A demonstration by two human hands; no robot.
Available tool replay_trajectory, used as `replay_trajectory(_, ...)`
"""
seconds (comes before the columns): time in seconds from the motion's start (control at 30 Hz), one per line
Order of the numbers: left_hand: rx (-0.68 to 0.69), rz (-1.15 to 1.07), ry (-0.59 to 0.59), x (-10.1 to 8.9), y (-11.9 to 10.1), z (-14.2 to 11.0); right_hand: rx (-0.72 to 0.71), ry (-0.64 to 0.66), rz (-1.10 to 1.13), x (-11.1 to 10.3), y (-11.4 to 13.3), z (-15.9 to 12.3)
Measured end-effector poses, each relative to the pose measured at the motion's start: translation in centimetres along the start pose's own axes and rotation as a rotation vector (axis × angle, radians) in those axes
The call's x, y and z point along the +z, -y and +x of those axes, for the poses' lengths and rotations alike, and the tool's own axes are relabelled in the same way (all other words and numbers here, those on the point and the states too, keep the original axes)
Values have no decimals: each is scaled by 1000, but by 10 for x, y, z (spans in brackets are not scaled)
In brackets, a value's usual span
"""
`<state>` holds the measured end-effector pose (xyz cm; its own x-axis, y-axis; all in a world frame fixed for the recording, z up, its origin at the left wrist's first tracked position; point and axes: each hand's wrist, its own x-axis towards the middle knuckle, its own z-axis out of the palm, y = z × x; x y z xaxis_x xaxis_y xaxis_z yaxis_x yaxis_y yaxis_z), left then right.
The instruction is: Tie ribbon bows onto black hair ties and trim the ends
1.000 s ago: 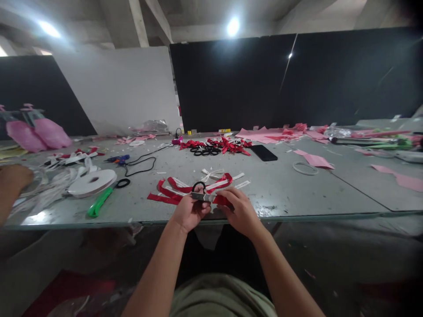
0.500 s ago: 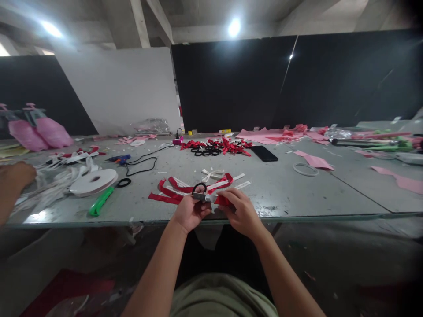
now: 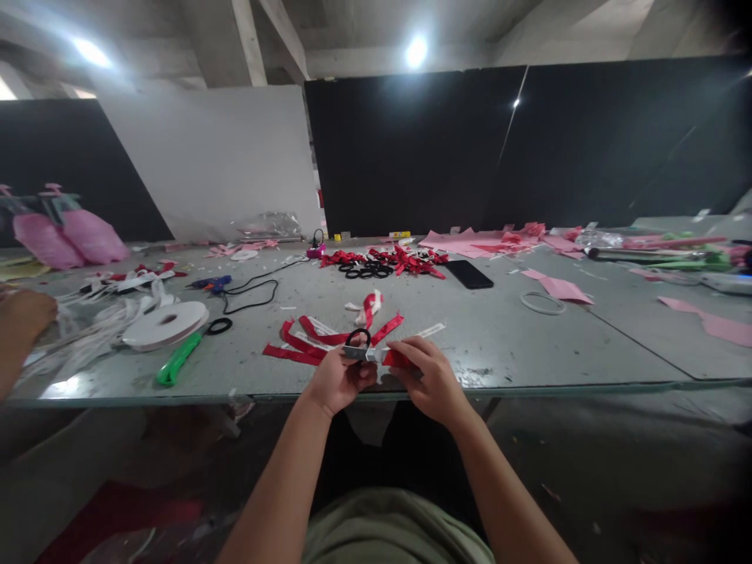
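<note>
Over the table's front edge, my left hand (image 3: 341,374) is closed on a black hair tie (image 3: 358,338), its loop standing up above the fingers. A flat grey metallic-looking piece (image 3: 353,352) shows at the same fingertips; its kind is unclear. My right hand (image 3: 428,374) pinches a red ribbon (image 3: 395,359) close to the left fingers, with a short white strip between the hands. Beyond the hands a red-and-white ribbon (image 3: 370,309) stands in a curl. Several red ribbon strips (image 3: 294,354) lie on the table left of the hair tie.
A heap of red bows with black hair ties (image 3: 385,262) lies farther back, beside a phone (image 3: 468,274). On the left are a white ribbon spool (image 3: 166,323), a green-handled tool (image 3: 179,359) and a glue gun (image 3: 211,283). Another person's hand (image 3: 27,317) is at the far left.
The red-and-white ribbon beyond my hands has swung from lying toward the right into an upright curl. Both my hands stay nearly in place. The other person's hand shifted slightly left.
</note>
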<state>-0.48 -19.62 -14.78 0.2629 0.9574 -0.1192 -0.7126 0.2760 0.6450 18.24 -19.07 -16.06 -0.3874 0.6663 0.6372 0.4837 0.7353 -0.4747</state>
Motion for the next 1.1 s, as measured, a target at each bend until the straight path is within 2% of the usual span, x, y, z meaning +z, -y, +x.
replay_trajectory(0.23,47,19,-20,2,0,-1,-14,-51,-37,4,-5,-2)
replay_trajectory(0.47,181,61,-72,9,5,-3,3,-60,-75,3,-5,-2)
replay_trajectory(0.77,201,106,-102,10,7,-3,8,-59,-51,3,-6,-2)
replay_trajectory(1.1,192,119,-84,8,10,0,24,-47,-35,2,-7,-1)
